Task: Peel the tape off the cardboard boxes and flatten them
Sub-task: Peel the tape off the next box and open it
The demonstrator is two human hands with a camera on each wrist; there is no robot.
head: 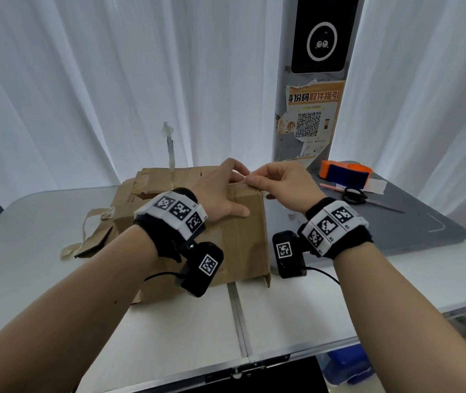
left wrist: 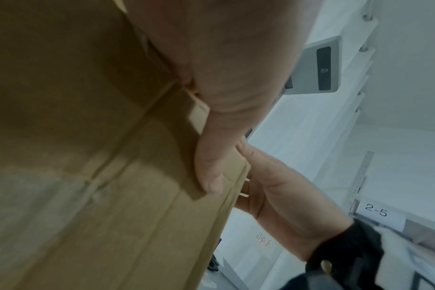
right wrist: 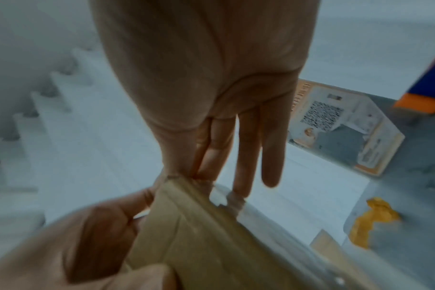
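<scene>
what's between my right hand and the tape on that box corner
Nothing visible. The right hand pinches the tape at the top corner of the cardboard box; the left hand grips the same corner alongside, not between them.

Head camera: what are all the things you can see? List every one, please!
box: one, brown, middle of white table
tape: one, clear, at box's top corner
strip: one, clear, sticking up at box's back
scraps: few, brown, left of box
dispenser: one, orange and blue, grey table
scissors: one, black handles, grey table
pen: one, pink, beside scissors
poster: one, orange, back right
hands: two; left hand grips box, right hand pinches tape
</scene>
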